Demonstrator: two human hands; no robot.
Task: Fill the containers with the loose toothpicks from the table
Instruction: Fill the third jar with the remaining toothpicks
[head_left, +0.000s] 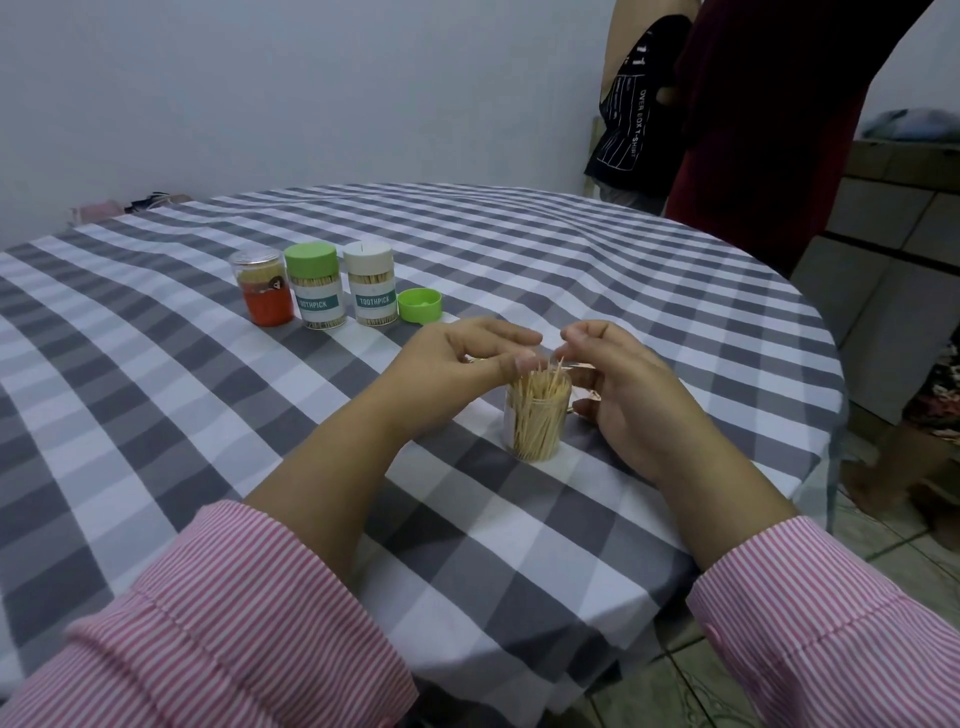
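A round table with a grey and white checked cloth (208, 395) holds everything. The left hand (457, 364) and right hand (618, 384) curl over a clear open jar of wooden toothpicks (535, 421), near the front edge; I cannot tell if they pinch any. Behind stand an orange jar (262, 288), a green-lidded jar (314, 286) and a white-lidded jar (371, 283). A loose green lid (420, 306) lies beside them.

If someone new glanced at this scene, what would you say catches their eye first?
Probably the open clear container bristling with toothpicks, near the table's front edge between the left hand and right hand, whose fingertips hover over the picks. Next, farther back on the checked tablecloth, a row of three capped containers, with a loose green lid at its right end.
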